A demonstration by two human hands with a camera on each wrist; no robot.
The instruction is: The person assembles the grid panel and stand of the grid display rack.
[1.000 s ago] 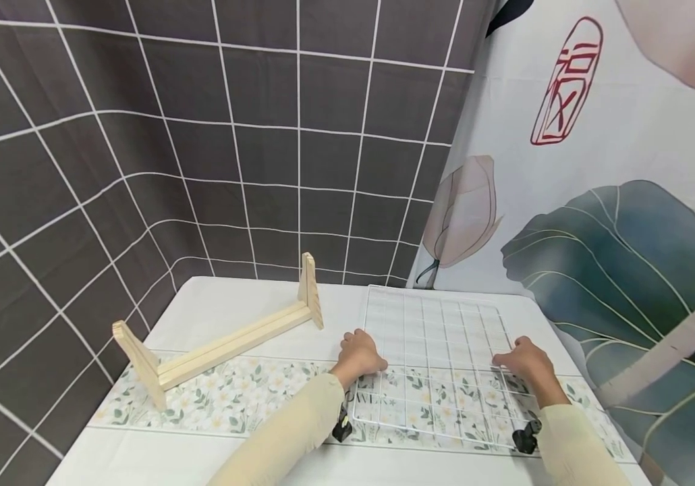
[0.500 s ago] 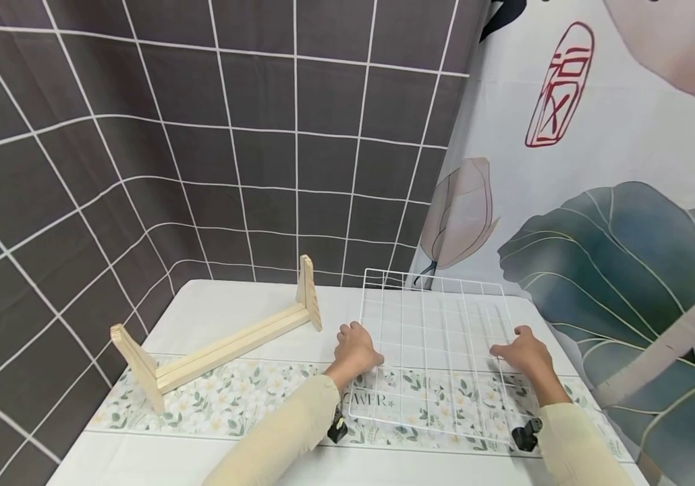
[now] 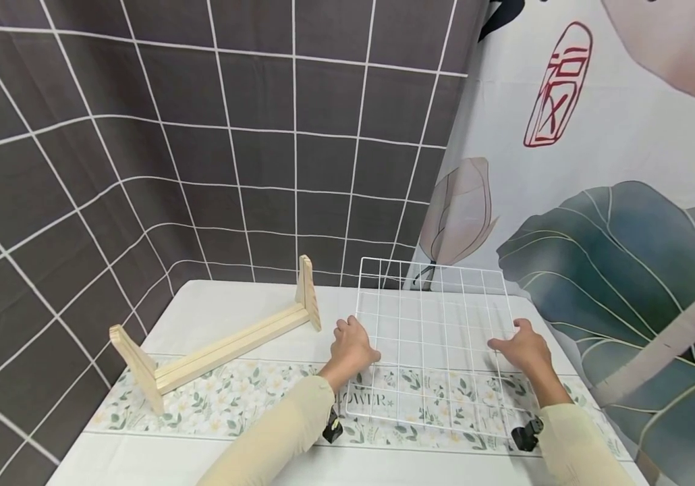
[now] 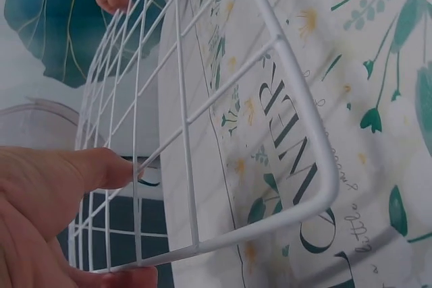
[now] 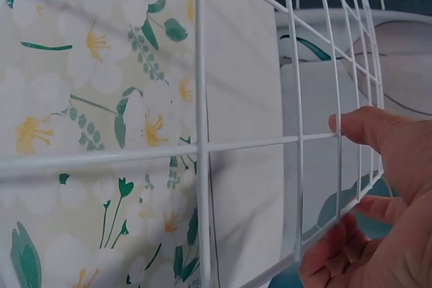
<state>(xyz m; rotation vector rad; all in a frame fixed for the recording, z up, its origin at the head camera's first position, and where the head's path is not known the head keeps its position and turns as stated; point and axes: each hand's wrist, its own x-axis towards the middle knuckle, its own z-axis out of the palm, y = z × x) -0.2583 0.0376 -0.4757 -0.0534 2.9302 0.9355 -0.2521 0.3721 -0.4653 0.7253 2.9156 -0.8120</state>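
A corner closed by hanging cloths, more like a home than a workplace.
Behind the desk (image 3: 232, 297) hangs a dark grey cloth (image 3: 265, 158) with a white grid; to the right there is a white cloth (image 3: 505, 121) printed with a large lotus leaf (image 3: 627, 250), a pale pink bud (image 3: 459, 209) and a red seal (image 3: 559, 84). Across the white desk top runs a flower-printed band (image 3: 232, 398). Which room it is, I cannot tell.

Smooth white-coated wire grid (image 3: 422, 337), matt wooden stand (image 3: 232, 345)
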